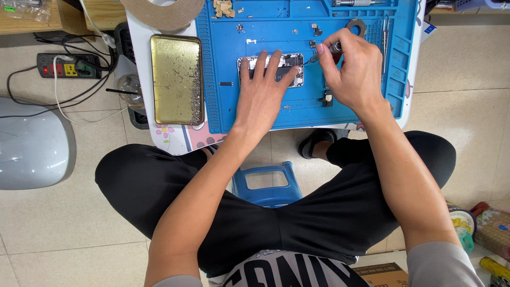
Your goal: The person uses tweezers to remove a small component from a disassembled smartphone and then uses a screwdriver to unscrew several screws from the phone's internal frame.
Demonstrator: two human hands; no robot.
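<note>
While the left hand (264, 90) presses flat on the opened phone (272, 69), long axis running nine to three on the blue mat (297, 114), the right hand (350, 69) pinches a small screwdriver (321, 53) at the phone's two o'clock corner.

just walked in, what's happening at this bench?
A seated person is working on an opened phone lying on a blue work mat. The left hand lies flat with its fingers spread on the phone. The right hand pinches a small screwdriver, tip pointed at the phone's right end. Small loose parts are scattered on the mat. A gold metal tray sits to the left, and a roll of tape lies at the top edge.
</note>
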